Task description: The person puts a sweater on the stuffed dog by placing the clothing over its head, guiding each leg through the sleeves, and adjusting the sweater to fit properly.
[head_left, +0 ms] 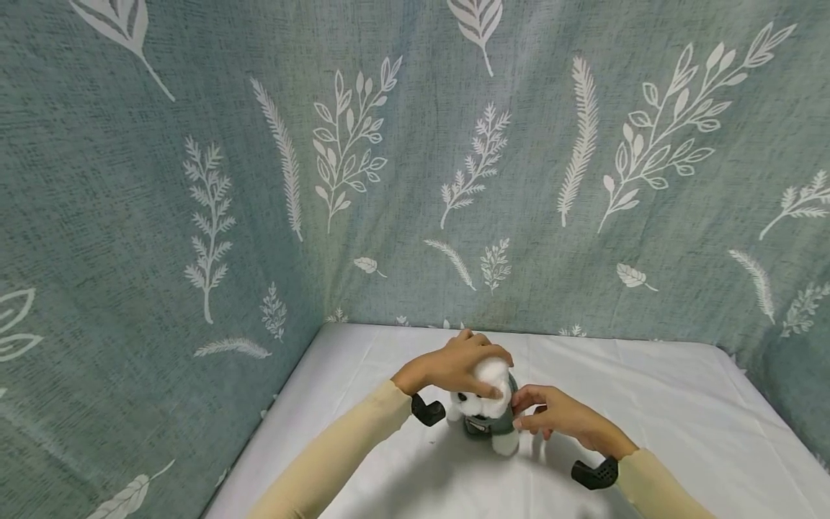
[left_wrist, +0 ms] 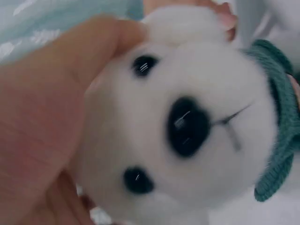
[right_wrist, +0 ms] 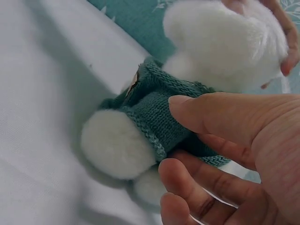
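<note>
Left hand cups the plush dog's fluffy head, fingers curled round it; right hand pinches its knitted green sweater. It looks light, soft and squashy, so the firmer body is probably the best hold.

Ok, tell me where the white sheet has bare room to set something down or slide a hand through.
Bare white sheet lies between the right hand and the leaf-print curtain on the right, and between the left sleeve and the left curtain. It is crowded in the middle, where the left hand and right hand grip the plush dog.
</note>
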`<state>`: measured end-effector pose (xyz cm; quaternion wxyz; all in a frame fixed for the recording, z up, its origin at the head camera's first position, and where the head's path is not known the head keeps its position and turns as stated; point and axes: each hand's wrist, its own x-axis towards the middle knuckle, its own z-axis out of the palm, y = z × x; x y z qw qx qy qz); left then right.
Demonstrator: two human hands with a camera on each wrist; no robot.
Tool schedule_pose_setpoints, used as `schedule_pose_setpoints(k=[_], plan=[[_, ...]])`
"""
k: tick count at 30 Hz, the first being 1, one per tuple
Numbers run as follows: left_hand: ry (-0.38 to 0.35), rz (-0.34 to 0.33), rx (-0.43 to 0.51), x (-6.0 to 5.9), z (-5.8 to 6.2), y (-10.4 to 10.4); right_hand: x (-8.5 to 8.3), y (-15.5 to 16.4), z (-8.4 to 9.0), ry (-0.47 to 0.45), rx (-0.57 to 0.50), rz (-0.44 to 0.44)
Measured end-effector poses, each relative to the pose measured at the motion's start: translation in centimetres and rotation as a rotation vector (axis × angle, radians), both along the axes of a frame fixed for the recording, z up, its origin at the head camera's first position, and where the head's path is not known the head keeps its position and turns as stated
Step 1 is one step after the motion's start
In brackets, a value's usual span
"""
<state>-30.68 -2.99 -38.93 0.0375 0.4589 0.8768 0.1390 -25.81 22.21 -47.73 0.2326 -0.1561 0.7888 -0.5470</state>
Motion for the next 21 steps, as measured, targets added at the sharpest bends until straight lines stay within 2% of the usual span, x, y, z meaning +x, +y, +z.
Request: schedule_pose_setpoints(k=[6,9,12,15,21], plan=[[0.181,0.304,-0.115,2.2,-0.5,0.9,-0.2,-0.2,-0.1,0.009,0.007,0.007],[0.166,0.382,-0.116,2.8,-0.3,1.4,-0.1,-0.1,0.0,0.026,0.001,0.011],[0.1,0.406,-0.095,2.9,-0.2,1.7,0.0,-0.1,0.2,0.031,-0.006,0.012],[0.076,0.389,-0.066,2.6,-0.3,1.7,0.0,-0.1,0.3,0.027,-0.007,0.008],[0.072,0.277,0.005,1.8,-0.8,1.1,0.1,0.0,0.0,0.019,0.001,0.007]])
